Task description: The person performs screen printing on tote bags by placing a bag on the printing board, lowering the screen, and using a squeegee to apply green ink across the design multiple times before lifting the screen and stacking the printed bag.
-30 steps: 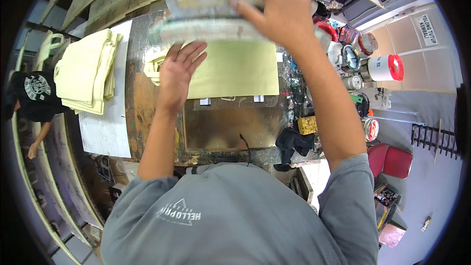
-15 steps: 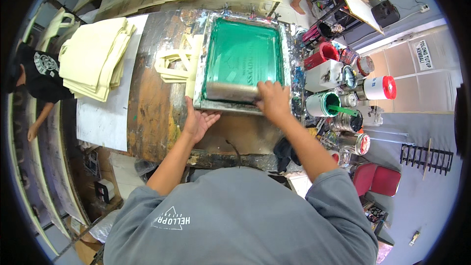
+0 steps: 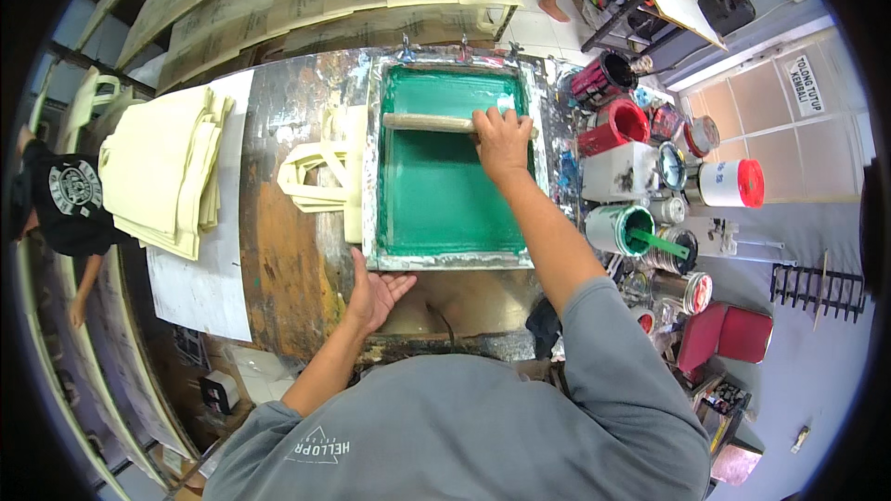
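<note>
Gripping squeegee (image 3: 429,122), right hand (image 3: 504,142) palm-down

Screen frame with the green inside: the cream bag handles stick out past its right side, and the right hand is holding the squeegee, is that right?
Not quite: the cream bag handles stick out past the left side of the screen frame, as the head view shows. The right hand is holding the squeegee.

A paint-spattered brown worktop (image 3: 292,116) is carrying a green-meshed screen frame (image 3: 445,195), a pale yellow bag (image 3: 354,213) lying partly beneath it with handles (image 3: 288,181) sticking out leftward, and a white sheet (image 3: 200,292) bearing a stack of pale yellow bags (image 3: 162,162).
</note>
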`<state>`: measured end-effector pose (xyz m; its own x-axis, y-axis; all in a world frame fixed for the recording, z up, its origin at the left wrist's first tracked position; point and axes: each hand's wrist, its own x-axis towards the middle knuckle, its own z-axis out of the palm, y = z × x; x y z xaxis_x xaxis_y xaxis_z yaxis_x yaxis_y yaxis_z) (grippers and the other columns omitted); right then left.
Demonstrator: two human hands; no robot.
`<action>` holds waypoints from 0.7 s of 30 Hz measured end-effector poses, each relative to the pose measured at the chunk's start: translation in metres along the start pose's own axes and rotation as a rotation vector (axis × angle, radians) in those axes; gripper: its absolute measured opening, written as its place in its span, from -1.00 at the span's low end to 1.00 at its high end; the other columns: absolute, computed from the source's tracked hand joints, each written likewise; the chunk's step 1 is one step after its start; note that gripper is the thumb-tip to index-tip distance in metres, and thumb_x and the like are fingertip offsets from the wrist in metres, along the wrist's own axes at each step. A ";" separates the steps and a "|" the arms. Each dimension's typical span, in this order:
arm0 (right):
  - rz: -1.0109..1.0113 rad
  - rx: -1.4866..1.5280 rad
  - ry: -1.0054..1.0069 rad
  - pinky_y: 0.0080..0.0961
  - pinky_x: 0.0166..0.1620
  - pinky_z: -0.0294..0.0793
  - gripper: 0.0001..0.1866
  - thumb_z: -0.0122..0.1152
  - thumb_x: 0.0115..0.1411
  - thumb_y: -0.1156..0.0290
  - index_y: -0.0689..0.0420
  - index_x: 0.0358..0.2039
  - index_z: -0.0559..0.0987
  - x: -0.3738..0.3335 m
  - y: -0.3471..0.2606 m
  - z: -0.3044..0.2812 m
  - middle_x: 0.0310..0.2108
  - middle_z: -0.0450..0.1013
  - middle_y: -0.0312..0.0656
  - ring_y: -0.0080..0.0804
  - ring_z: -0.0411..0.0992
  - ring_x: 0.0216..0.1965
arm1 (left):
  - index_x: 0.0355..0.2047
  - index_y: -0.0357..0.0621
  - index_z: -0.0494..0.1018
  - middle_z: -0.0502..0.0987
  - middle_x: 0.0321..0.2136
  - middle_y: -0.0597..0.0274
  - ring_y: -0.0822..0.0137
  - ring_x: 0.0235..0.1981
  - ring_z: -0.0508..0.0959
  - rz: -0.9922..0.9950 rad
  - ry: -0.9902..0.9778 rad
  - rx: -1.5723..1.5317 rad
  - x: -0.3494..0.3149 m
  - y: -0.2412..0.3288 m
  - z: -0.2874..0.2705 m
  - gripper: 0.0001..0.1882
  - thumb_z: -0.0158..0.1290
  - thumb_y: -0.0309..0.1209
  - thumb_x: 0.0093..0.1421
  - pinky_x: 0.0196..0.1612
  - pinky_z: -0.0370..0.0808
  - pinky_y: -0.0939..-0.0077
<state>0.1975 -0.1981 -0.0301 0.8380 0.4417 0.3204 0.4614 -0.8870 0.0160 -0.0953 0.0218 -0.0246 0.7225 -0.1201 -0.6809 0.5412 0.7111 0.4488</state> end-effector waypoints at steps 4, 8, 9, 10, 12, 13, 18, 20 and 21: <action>-0.046 0.030 -0.069 -0.05 0.04 0.30 -0.44 0.59 -0.03 0.27 -0.11 -0.02 0.51 0.053 0.025 0.001 -0.12 0.50 -0.31 -0.19 0.45 -0.01 | 0.31 -0.45 0.27 0.52 0.13 -0.32 -0.05 0.17 0.59 -0.179 0.038 0.001 0.005 0.016 -0.007 0.24 -0.39 0.64 0.25 0.28 0.54 0.12; -0.032 0.076 -0.141 -0.01 0.04 0.31 -0.40 0.60 -0.03 0.27 -0.08 0.03 0.51 0.088 0.051 -0.001 -0.05 0.50 -0.30 -0.16 0.46 0.05 | -0.18 -0.43 0.57 0.70 -0.35 -0.16 0.13 -0.29 0.76 -0.410 -0.088 0.405 0.009 0.055 -0.009 0.07 -0.32 0.54 0.34 -0.20 0.72 0.28; -0.022 0.051 -0.107 -0.01 0.05 0.30 -0.39 0.60 -0.03 0.27 -0.08 0.04 0.51 0.092 0.052 0.002 -0.04 0.50 -0.30 -0.16 0.46 0.04 | -0.19 -0.41 0.58 0.70 -0.38 -0.11 0.18 -0.33 0.75 -0.298 -0.093 0.581 0.014 0.069 -0.004 0.00 -0.25 0.49 0.37 -0.25 0.70 0.31; -0.025 0.044 -0.059 -0.01 0.05 0.30 -0.38 0.61 -0.04 0.27 -0.08 0.04 0.51 0.094 0.051 0.006 -0.04 0.50 -0.30 -0.16 0.45 0.04 | -0.20 -0.40 0.59 0.70 -0.41 -0.06 0.24 -0.37 0.73 -0.185 -0.079 0.768 0.019 0.086 0.002 -0.06 -0.18 0.43 0.40 -0.31 0.68 0.35; 0.010 -0.020 -0.067 -0.01 0.07 0.29 -0.36 0.61 -0.05 0.27 -0.10 0.07 0.51 0.097 0.043 0.018 -0.04 0.51 -0.31 -0.18 0.45 0.05 | -0.18 -0.27 0.63 0.60 -0.55 0.17 0.36 -0.52 0.60 0.340 0.098 1.063 0.044 0.113 0.035 -0.52 0.19 0.00 0.40 -0.45 0.51 0.38; 0.034 -0.028 -0.068 -0.01 0.09 0.29 -0.35 0.62 -0.04 0.26 -0.12 0.07 0.51 0.098 0.037 0.025 -0.03 0.51 -0.30 -0.18 0.45 0.07 | -0.16 -0.23 0.64 0.56 -0.58 0.19 0.34 -0.54 0.57 0.670 0.105 1.240 0.063 0.134 0.053 -0.64 0.27 -0.13 0.36 -0.45 0.48 0.37; 0.054 -0.074 -0.104 -0.01 0.10 0.30 -0.34 0.62 -0.06 0.25 -0.15 0.08 0.52 0.103 0.019 0.042 -0.05 0.52 -0.32 -0.18 0.46 0.08 | 0.05 -0.20 0.61 0.62 -0.14 -0.01 -0.03 0.00 0.54 1.665 0.133 1.679 0.197 0.227 0.138 -0.42 0.30 0.04 0.25 0.13 0.43 0.09; 0.008 -0.046 -0.047 0.00 0.09 0.31 -0.34 0.62 -0.06 0.25 -0.16 0.08 0.52 0.110 0.022 0.042 -0.06 0.53 -0.33 -0.18 0.47 0.07 | -0.02 -0.19 0.61 0.62 -0.17 -0.03 -0.03 -0.06 0.58 1.650 0.194 1.899 0.235 0.244 0.147 -0.38 0.22 0.15 0.27 0.05 0.49 0.10; -0.039 -0.030 -0.043 -0.01 0.08 0.32 -0.35 0.61 -0.06 0.28 -0.14 0.08 0.52 0.111 0.025 0.040 -0.05 0.53 -0.34 -0.17 0.48 0.06 | -0.06 -0.19 0.61 0.62 -0.19 -0.04 -0.03 -0.09 0.59 1.613 0.231 2.033 0.246 0.243 0.147 -0.35 0.17 0.21 0.28 0.01 0.52 0.10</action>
<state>0.3139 -0.1662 -0.0316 0.8313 0.4812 0.2781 0.4859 -0.8722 0.0565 0.2770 0.0635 0.0022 0.8049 -0.3074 0.5077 -0.3777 -0.9251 0.0387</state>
